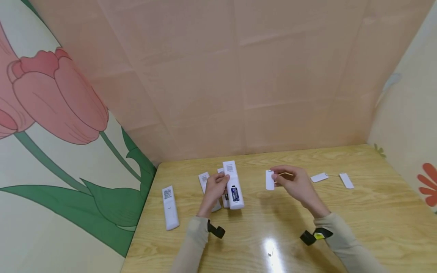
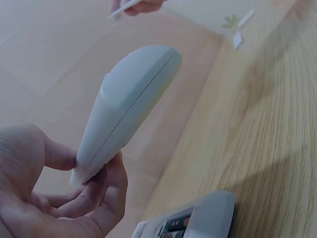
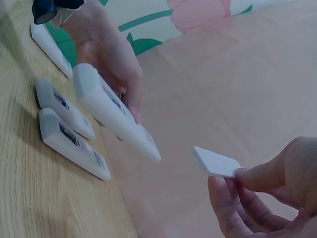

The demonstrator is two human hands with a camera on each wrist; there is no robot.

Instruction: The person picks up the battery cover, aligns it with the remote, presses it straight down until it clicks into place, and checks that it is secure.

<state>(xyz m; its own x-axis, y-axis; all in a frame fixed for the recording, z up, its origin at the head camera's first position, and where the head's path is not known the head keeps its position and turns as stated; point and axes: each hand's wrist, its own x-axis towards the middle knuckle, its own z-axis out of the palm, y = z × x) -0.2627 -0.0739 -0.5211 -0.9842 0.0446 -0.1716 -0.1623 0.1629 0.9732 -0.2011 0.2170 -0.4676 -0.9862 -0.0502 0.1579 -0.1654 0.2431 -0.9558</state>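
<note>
My left hand [image 1: 216,189] grips a white remote control [image 1: 231,178] between thumb and fingers, lifted off the table. Its back faces up, and dark blue batteries [image 1: 235,193] show in the uncovered compartment. To its right, my right hand [image 1: 294,184] pinches a small white battery cover [image 1: 269,179] by thumb and fingers in the air, apart from the remote. In the right wrist view the cover [image 3: 216,161] is tilted. Partly hidden below the left hand lie two more remotes, one [image 3: 74,144] with its compartment uncovered and the other [image 3: 62,106] beside it.
Another white remote [image 1: 170,208] lies at the table's left, its back covered. Two loose battery covers, one [image 1: 319,177] nearer my right hand and one [image 1: 346,180] farther right, lie on the wooden table [image 1: 382,216]. A pink-brown sheet [image 1: 273,76] hangs behind the table.
</note>
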